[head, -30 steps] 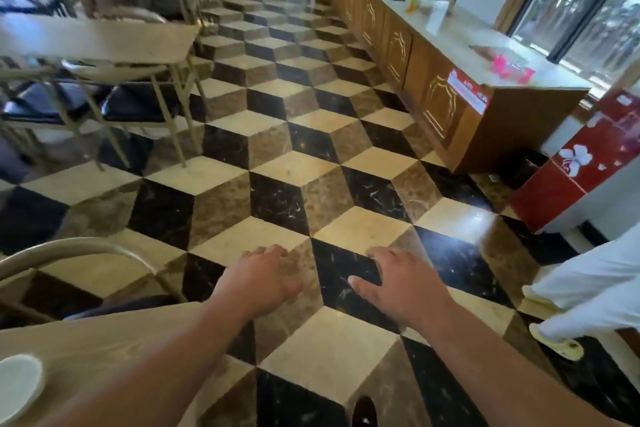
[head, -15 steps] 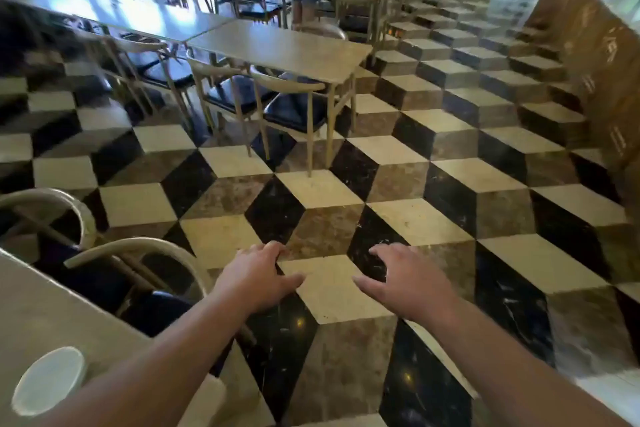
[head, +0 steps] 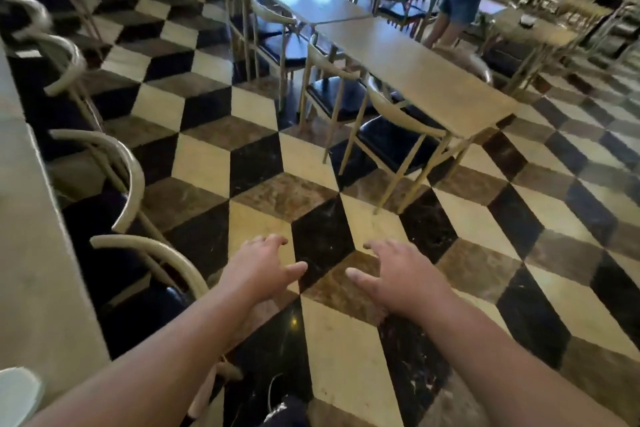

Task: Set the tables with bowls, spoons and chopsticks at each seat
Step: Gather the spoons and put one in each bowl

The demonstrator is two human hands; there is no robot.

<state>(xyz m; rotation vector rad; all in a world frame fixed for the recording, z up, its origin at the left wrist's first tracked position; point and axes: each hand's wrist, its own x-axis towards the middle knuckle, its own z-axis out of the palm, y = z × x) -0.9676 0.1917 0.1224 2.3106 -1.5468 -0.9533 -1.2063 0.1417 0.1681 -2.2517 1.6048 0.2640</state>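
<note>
Both hands are empty right now, left hand (head: 258, 269) and right hand (head: 403, 276) held out loose over the cube-pattern marble floor (head: 346, 350), fingers spread, gripping nothing. Only tableware I can spot is a white round bowl (head: 15, 395) on the pale table (head: 34, 253) at far left. My guess: go grab a stack first, then work the bare long wooden table (head: 426, 80) seat by seat.

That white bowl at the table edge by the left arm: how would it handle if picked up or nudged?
The white bowl looks smooth and glazed, so probably rigid, somewhat slippery and breakable. It sits near the table edge above a hard tiled floor, so a sideways push risks a shattering fall. Only part shows, so weight is uncertain.
</note>
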